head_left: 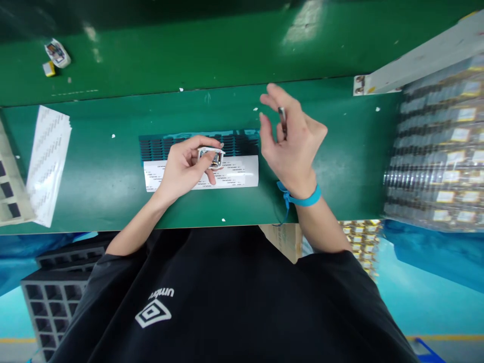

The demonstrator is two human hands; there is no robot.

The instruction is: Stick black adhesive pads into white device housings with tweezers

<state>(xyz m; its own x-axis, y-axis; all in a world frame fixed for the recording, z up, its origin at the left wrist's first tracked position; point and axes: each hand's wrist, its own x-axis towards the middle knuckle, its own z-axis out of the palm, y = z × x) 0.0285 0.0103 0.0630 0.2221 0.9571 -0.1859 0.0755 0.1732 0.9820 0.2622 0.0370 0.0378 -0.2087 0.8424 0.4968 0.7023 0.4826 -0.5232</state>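
Black shirt (234,297) cloth lies closest, below both hands. The left hand (185,166) pinches a small white casing (217,159), its open side up, thumb across the exposed inner parts and fingers curled round the edge. The right hand (293,143) is raised to the right, thumb and forefinger parted, with a slim metal tool (282,121) tucked within its fingers, away from the casing. For good work here, I would grip the casing by its rim, press lightly on the inner parts, and keep the tool's tip clear of them. Beneath the left hand lies a printed white sheet (242,172), with a slotted dark strip (155,147) just beyond it. Well left of that hand are more sheets (48,161); far right of the right hand, stacked clear trays (446,156).
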